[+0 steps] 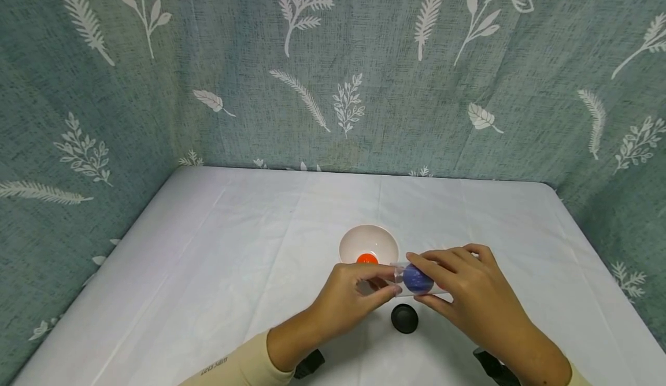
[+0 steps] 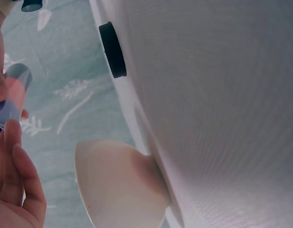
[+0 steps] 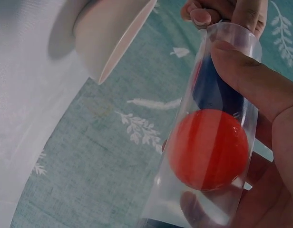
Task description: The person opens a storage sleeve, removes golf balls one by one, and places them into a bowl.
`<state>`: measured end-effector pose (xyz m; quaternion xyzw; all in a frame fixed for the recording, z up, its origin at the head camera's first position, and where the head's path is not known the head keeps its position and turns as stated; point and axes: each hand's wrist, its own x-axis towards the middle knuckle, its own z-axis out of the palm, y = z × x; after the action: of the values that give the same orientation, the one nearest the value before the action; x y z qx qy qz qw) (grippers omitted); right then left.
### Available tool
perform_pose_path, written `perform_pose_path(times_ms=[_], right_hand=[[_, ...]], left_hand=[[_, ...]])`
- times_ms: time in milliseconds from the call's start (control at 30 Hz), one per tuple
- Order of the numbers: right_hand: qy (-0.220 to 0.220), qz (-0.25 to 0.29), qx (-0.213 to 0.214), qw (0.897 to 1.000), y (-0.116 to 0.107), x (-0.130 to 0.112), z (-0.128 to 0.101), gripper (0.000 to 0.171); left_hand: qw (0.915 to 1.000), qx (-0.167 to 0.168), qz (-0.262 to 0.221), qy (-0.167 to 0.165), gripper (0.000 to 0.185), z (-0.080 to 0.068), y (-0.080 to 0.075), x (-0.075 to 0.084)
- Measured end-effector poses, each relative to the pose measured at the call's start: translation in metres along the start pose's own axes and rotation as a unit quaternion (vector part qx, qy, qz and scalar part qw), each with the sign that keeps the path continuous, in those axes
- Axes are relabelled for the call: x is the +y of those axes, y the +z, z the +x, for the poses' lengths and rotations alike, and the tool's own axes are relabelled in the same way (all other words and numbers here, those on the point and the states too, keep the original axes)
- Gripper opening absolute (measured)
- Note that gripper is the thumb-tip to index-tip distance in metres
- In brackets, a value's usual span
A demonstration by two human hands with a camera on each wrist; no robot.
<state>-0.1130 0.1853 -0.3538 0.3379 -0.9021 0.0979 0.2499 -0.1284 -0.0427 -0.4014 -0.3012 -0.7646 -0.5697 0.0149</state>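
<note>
A: How is the clear tube held?
B: It is gripped lying level by the right hand, open end towards the left hand, whose fingertips pinch its mouth.
A: Where?
B: Above the table, just before the bowl

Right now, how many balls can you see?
3: an orange ball in the bowl, a blue ball and a red ball inside the clear tube. The hands may hide more.

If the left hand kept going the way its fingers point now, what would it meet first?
The left hand points rightward at the open end of the clear tube, which it already touches. Behind it sits the blue ball inside, then the right hand gripping the tube. Depth is unclear.
</note>
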Motion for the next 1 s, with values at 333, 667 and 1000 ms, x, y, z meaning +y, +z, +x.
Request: perform_pose_path(times_ms=[333, 667, 1000], right_hand=[[0.003, 0.005, 0.006, 1.0, -0.0008, 0.0008, -0.0001, 0.071], [0.002, -0.006, 0.0, 1.0, -0.0013, 0.0013, -0.0008, 0.07], [0.015, -0.023, -0.029, 0.999, -0.0031, -0.0027, -0.0013, 0.068]], left_hand=[[1.0, 0.008, -0.002, -0.005, 0.026, -0.0003, 0.0001, -0.0004], [0.9995, 0.016, 0.01, 0.023, 0.027, 0.0001, -0.0018, -0.0034], [1.0, 0.004, 0.0, -0.008, 0.023, 0.0005, -0.0019, -0.0027]])
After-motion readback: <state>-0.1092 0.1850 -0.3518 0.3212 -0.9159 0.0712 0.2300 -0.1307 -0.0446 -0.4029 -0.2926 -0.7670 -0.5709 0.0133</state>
